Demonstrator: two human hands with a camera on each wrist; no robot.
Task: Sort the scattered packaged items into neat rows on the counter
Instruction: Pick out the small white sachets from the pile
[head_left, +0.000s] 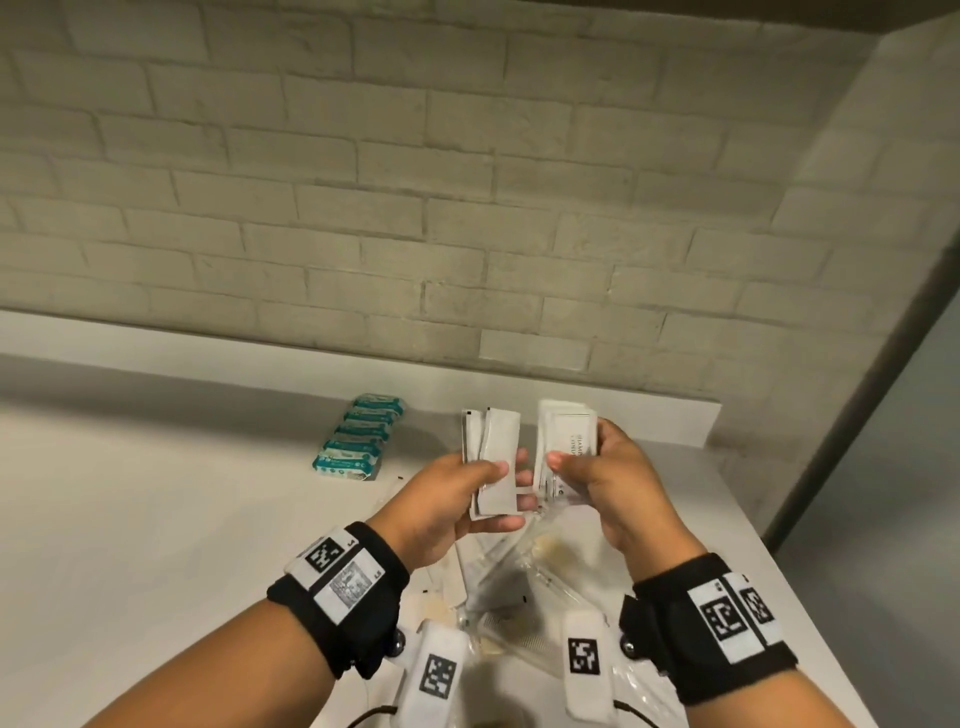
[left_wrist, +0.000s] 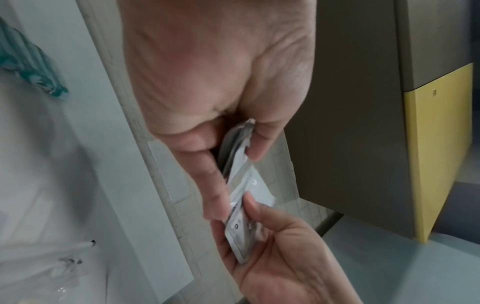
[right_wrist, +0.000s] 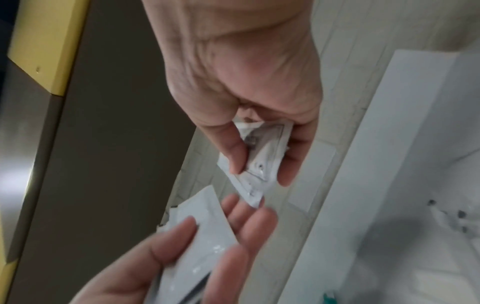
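White counter (head_left: 156, 519) below: left hand (head_left: 447, 514) pinches plain packets (head_left: 496, 457); right hand (head_left: 608, 483) beside it pinches printed packets (head_left: 563, 441).

Head camera looks down over the counter (head_left: 156, 519); both wrist cameras closely share the hands.

Both hands are hovering above the tabletop (head_left: 156, 493) near its right edge, forearms reaching fwd w/ black wrist bands (head_left: 337, 597). Left hand (head_left: 447, 499) is turning palm-in, thumb on top & fingers curling underneath, pinching a small stack of white sachets (head_left: 496, 457). Right hand (head_left: 608, 483) is sitting just beside it, thumb & fingers gripping a 2nd stack of sachets (head_left: 563, 441). Fingertips of the 2 hands are nearly touching.
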